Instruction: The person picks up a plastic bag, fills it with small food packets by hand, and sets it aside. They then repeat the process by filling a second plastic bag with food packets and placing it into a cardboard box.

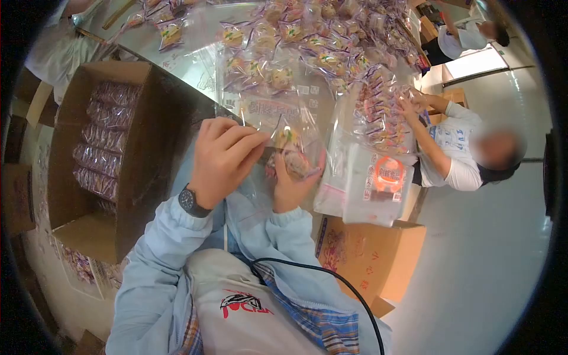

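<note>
My left hand (225, 157), wearing a black wristwatch (192, 201), has its fingers curled and pinched at the edge of a clear plastic bag (266, 107) with printed lettering. Beside it, my right hand (291, 186) is closed around a small wrapped snack packet (290, 139) with a yellow and green print and a purple edge. The clear film overlaps this packet and the fingers. Several similar snack packets (254, 72) lie at the far end of the bag, on the metal table.
An open cardboard box (133, 171) with rows of bagged snacks stands at left. Loose packets (337, 35) are heaped on the table (195, 59). A stack of flat printed bags (378, 192) lies at right, near another carton (355, 248). A co-worker (452, 142) handles a filled bag.
</note>
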`<state>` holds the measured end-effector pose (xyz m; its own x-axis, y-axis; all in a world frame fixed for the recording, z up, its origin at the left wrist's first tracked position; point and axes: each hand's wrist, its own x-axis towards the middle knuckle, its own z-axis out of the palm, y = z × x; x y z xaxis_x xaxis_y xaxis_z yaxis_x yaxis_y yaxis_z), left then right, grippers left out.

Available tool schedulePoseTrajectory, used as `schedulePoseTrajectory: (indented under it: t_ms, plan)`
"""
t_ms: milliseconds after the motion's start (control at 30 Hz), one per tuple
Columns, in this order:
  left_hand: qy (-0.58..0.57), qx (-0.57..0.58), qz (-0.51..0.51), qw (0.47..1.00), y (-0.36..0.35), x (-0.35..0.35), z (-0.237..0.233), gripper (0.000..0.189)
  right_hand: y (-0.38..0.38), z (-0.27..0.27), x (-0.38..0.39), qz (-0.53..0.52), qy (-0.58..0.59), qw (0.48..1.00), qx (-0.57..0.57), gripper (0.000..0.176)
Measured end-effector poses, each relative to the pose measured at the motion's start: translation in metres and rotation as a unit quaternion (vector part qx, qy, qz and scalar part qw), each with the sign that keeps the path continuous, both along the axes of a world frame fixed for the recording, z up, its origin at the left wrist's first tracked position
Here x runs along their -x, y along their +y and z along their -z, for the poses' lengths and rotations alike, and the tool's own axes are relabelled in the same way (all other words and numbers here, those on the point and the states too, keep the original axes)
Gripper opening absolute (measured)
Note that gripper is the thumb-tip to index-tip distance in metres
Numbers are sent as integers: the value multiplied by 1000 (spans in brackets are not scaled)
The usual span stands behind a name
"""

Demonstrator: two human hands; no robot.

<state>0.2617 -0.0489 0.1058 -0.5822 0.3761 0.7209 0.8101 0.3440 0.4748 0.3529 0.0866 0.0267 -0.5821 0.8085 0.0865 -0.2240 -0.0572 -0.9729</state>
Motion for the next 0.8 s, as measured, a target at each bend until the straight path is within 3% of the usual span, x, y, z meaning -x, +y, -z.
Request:
schedulePoseTrajectory:
  t_ms: [100,200,300,400,500,533,600,733,767,800]
  plan:
    - [-2,-11,3,1000,4,0,-2,29,-4,5,38,25,39,998,32,90]
    - [-3,-25,5,1000,6,0,-4,29,3,35,57,23,49,997,-59,83]
    - [-17,-31,2,999,4,0,-5,29,1,40,54,-4,-12,997,-70,79]
    - [-29,-35,3,999,1,0,-3,29,2,6,50,-13,15,1000,8,78]
    - [-45,-38,6,998,1,-1,-3,28,7,24,60,43,-19,997,-53,77]
    - [-37,-42,2,998,2,-1,-2,28,-3,-3,57,10,23,1000,13,75]
    - [-39,-48,5,998,1,3,-4,28,-7,-16,64,6,33,999,34,74]
    - [-44,-60,20,997,2,2,1,26,3,7,81,12,94,995,-34,71]
    - [-47,-64,9,997,-6,2,4,26,17,11,86,-22,101,993,64,71]
    - [-37,-73,-10,997,-19,0,7,26,21,11,94,-10,73,997,-11,70]
